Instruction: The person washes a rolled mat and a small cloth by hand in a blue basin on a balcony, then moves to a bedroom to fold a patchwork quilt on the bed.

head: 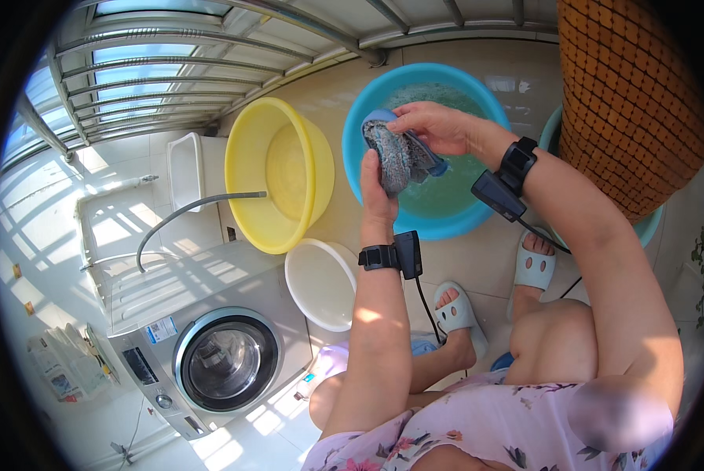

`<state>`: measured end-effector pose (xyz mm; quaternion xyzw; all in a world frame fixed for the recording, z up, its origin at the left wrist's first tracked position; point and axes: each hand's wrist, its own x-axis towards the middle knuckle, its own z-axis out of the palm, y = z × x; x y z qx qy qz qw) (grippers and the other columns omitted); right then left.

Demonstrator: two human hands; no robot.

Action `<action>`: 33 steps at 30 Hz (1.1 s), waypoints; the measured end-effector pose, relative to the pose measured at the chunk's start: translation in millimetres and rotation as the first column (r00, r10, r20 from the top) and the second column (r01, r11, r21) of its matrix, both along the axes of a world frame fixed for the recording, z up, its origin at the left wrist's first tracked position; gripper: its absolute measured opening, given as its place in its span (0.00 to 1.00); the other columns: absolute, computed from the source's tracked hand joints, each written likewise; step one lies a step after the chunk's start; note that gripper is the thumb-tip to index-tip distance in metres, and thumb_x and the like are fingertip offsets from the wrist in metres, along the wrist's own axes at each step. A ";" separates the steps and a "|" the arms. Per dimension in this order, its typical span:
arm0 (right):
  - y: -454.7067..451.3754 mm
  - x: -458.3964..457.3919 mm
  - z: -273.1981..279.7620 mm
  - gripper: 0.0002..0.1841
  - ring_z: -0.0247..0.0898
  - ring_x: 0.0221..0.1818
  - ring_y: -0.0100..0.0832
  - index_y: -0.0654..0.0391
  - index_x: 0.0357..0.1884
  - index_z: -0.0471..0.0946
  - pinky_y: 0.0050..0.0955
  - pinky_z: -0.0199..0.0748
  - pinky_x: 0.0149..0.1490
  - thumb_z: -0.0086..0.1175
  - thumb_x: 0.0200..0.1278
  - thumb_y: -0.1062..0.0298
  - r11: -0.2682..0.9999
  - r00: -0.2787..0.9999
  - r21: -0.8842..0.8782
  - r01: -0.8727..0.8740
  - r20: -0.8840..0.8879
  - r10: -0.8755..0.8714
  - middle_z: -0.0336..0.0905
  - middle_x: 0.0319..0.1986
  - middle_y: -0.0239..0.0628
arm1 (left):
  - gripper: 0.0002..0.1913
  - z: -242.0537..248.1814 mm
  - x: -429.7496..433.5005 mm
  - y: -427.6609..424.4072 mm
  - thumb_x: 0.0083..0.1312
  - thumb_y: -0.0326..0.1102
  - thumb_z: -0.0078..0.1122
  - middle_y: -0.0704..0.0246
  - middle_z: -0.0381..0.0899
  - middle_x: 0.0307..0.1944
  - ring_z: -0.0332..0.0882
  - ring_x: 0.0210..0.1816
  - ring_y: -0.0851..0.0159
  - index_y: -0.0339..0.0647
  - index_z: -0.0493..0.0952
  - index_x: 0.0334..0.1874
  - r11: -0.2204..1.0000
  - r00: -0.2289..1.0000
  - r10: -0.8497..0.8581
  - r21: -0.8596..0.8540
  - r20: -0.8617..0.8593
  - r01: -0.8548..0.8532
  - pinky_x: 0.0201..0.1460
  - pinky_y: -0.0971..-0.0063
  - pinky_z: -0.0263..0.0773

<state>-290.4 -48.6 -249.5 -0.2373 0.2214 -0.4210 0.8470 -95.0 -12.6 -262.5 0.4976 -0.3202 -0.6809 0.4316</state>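
Observation:
Both my hands hold a grey speckled textile item with blue edging (392, 154), perhaps a cloth slipper or mop pad, over a blue plastic basin (357, 106) of cloudy, greenish water. My left hand (378, 188) grips its lower left side, thumb upward. My right hand (431, 123) pinches the blue edge at the top, with part of the item folded behind its fingers. The underside of the item is hidden. Each wrist wears a black strap with a cabled device.
A yellow basin (310, 159) stands left of the blue one, near a white tub (322, 282) and a front-loading washing machine (210, 353). A grey hose (181, 215) reaches over the yellow rim. At right, a rolled brown mat (628, 106) stands in a green basin (649, 226). Metal railings run behind.

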 end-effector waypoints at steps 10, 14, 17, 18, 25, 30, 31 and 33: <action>6.7 23.4 -18.2 0.18 0.73 0.46 0.27 0.59 0.48 0.78 0.29 0.74 0.54 0.58 0.68 0.54 0.990 0.994 0.142 -0.017 0.107 0.002 0.78 0.42 0.35 | 0.33 7.8 -19.7 23.7 0.70 0.66 0.49 0.68 0.74 0.63 0.70 0.65 0.57 0.51 0.69 0.67 0.958 0.863 0.055 0.270 -0.503 0.096 0.65 0.51 0.68; 15.2 35.6 -12.1 0.23 0.74 0.45 0.28 0.60 0.49 0.77 0.30 0.75 0.51 0.56 0.69 0.47 0.998 0.990 0.046 -0.053 -0.126 0.058 0.78 0.41 0.34 | 0.28 0.9 -18.8 29.6 0.72 0.59 0.52 0.67 0.75 0.63 0.71 0.64 0.58 0.50 0.70 0.67 0.963 0.936 -0.045 0.234 -0.349 0.134 0.64 0.46 0.68; 16.0 38.2 -8.5 0.36 0.77 0.40 0.35 0.68 0.52 0.75 0.34 0.76 0.48 0.56 0.65 0.37 0.991 0.814 -0.107 -0.083 -0.581 0.006 0.81 0.41 0.44 | 0.25 -11.8 -22.9 30.1 0.74 0.53 0.53 0.65 0.76 0.61 0.74 0.61 0.57 0.49 0.69 0.67 0.961 0.971 -0.041 0.257 -0.237 0.104 0.64 0.47 0.68; 15.0 38.3 -7.9 0.38 0.77 0.40 0.37 0.70 0.52 0.76 0.35 0.76 0.48 0.55 0.64 0.35 0.961 0.665 -0.201 -0.191 -0.746 -0.024 0.81 0.41 0.47 | 0.23 -16.2 -24.9 30.3 0.74 0.51 0.53 0.65 0.77 0.60 0.75 0.59 0.57 0.48 0.70 0.65 0.952 0.973 -0.018 0.293 -0.232 0.087 0.61 0.49 0.70; -2.2 -4.2 -6.0 0.36 0.79 0.41 0.39 0.64 0.45 0.83 0.33 0.76 0.47 0.55 0.63 0.33 0.827 0.588 -0.488 -0.280 -0.768 -0.254 0.84 0.41 0.49 | 0.14 -19.4 -35.6 16.4 0.70 0.40 0.56 0.65 0.78 0.48 0.77 0.41 0.65 0.45 0.73 0.55 0.900 0.866 0.237 0.434 -0.440 -0.026 0.36 0.71 0.69; 0.4 -37.9 -12.1 0.24 0.79 0.42 0.29 0.52 0.53 0.82 0.34 0.78 0.50 0.58 0.67 0.43 0.927 0.735 -0.225 0.302 -0.564 -0.376 0.84 0.44 0.30 | 0.28 20.3 -19.2 12.8 0.65 0.44 0.65 0.61 0.75 0.49 0.72 0.35 0.70 0.34 0.69 0.61 0.804 0.588 0.438 0.589 -0.680 0.082 0.27 0.82 0.61; 4.6 -36.1 -15.7 0.24 0.79 0.42 0.29 0.51 0.54 0.81 0.34 0.79 0.51 0.58 0.68 0.43 0.964 0.844 -0.068 0.257 -0.469 -0.258 0.83 0.44 0.30 | 0.30 26.7 -21.6 16.8 0.65 0.46 0.66 0.61 0.74 0.50 0.71 0.35 0.70 0.34 0.68 0.62 0.840 0.496 0.378 0.515 -0.781 0.170 0.26 0.82 0.61; 16.0 -24.0 -24.2 0.24 0.80 0.43 0.28 0.50 0.57 0.79 0.33 0.80 0.54 0.58 0.69 0.43 0.929 0.949 0.309 0.203 -0.295 -0.109 0.82 0.45 0.31 | 0.34 35.2 -33.7 28.0 0.64 0.52 0.68 0.63 0.74 0.51 0.71 0.35 0.70 0.33 0.67 0.63 0.856 0.335 0.372 0.460 -0.866 0.236 0.26 0.81 0.61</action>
